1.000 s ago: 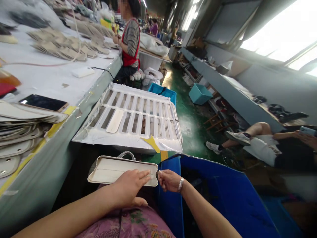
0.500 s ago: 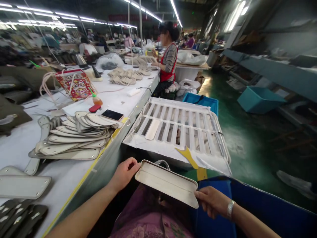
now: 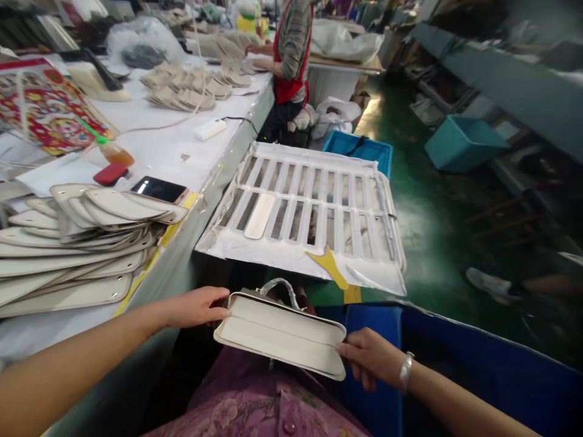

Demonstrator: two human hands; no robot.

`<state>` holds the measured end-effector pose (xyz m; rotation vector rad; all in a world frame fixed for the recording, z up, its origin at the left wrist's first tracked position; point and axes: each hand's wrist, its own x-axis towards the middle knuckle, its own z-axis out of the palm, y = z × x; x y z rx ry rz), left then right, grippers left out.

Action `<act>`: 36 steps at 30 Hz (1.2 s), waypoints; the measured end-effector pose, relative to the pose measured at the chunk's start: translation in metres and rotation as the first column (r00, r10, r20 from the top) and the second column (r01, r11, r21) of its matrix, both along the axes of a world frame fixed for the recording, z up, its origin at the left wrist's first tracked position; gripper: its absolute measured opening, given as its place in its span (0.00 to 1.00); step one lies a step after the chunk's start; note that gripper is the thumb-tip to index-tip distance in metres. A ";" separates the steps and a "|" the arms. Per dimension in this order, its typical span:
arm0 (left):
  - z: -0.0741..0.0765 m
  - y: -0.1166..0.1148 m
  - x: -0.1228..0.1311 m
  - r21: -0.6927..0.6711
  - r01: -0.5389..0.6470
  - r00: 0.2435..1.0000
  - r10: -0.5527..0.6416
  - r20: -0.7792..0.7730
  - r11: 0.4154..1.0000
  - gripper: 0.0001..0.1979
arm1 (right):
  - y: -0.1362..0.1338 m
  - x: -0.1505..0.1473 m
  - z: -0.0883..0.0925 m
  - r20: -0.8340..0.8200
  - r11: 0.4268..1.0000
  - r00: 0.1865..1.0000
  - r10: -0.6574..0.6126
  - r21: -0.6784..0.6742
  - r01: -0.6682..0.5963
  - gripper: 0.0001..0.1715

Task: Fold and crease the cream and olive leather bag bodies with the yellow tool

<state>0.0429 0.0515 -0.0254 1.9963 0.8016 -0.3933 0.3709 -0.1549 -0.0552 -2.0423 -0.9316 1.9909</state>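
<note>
A cream handbag point(image 3: 280, 334) with a small curved handle point(image 3: 281, 283) is held above my lap, its long pale panel with a crease facing me. My left hand point(image 3: 200, 306) grips its left end, thumb on the near side and fingertips partly hidden behind the edge. At the right end, my right hand point(image 3: 368, 357) pinches the bag's lower corner between thumb and fingers. To the left, a pile of cream bag pieces point(image 3: 91, 243) with small metal studs lies on the table point(image 3: 173, 152).
Ahead stands a white slatted rack point(image 3: 296, 267) with one cream strip point(image 3: 260, 215) and a yellow piece point(image 3: 328, 267) on it. A dark blue bin point(image 3: 478, 358) is at my right. A phone point(image 3: 158, 189) and bottle point(image 3: 113, 152) rest on the table. A co-worker point(image 3: 291, 60) is beyond.
The bag has shifted left with both hands and turned, so its handle shows more and its opening looks wider. My left fingers have straightened at its end. The view has tilted down.
</note>
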 end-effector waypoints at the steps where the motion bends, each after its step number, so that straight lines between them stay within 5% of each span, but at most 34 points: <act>1: 0.002 0.004 0.002 0.004 0.043 0.999 -0.043 -0.016 0.999 0.16 | 0.000 0.002 0.001 -0.014 1.000 1.000 0.002 0.008 -0.002 0.27; 5: 0.017 0.019 0.023 0.054 0.215 0.976 -0.213 -0.050 0.975 0.17 | -0.004 0.010 0.004 0.097 0.979 0.995 0.017 0.202 -0.037 0.22; 9: 0.033 0.006 0.085 0.095 0.373 0.908 -0.384 0.164 0.923 0.31 | -0.006 0.009 0.008 0.211 0.813 0.973 -0.095 0.581 -0.047 0.28; 12: 0.026 -0.017 0.136 -0.002 0.567 0.810 -0.557 0.185 0.824 0.29 | -0.004 0.003 0.011 0.259 0.704 0.966 -0.006 0.687 -0.180 0.23; 16: 0.011 -0.038 0.162 -0.049 0.608 0.786 -0.593 0.175 0.792 0.30 | -0.003 -0.003 0.010 0.281 0.646 0.956 0.088 0.714 -0.270 0.15; 24: 0.011 -0.065 0.144 0.195 0.587 0.774 -0.615 0.150 0.786 0.25 | -0.015 -0.008 0.013 0.262 0.622 0.960 0.098 0.737 -0.264 0.17; 30: 0.000 -0.087 0.134 0.340 0.469 0.822 -0.543 0.169 0.815 0.19 | -0.007 -0.006 0.011 0.197 0.813 0.980 0.005 0.570 -0.119 0.29; 36: -0.006 -0.088 0.132 0.372 0.462 0.830 -0.540 0.138 0.805 0.19 | 0.018 0.005 0.006 0.164 0.865 0.976 0.146 0.457 -0.206 0.18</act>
